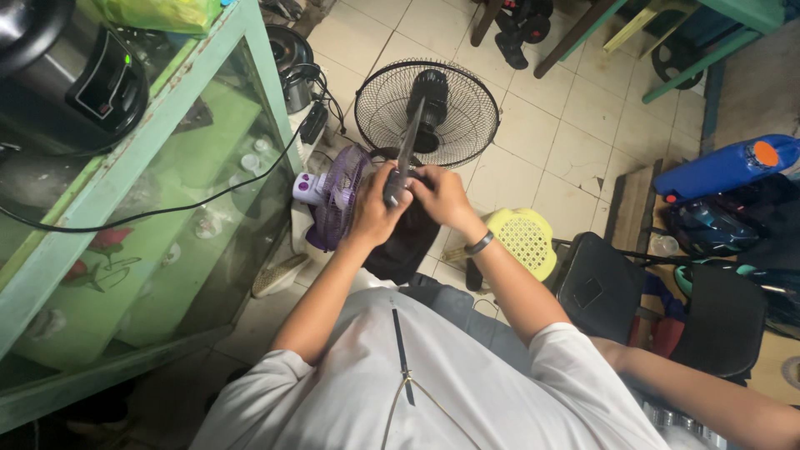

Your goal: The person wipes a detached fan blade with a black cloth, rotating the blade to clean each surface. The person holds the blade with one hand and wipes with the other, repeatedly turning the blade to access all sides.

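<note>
Here, in the head view, the left hand (373, 212) and right hand (440, 196) meet at the middle, fingers wrapped around the base of a black fan (421, 112) (its round grille lies farther out over the tiled floor (575, 125)). A purple fan (333, 200) sits just left; a yellow stool (523, 240) lies to the right.

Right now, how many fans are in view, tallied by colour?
Black fan on the floor, its stem gripped by the left hand and right hand: 1
Purple fan beside it: 1
Total: 2
</note>
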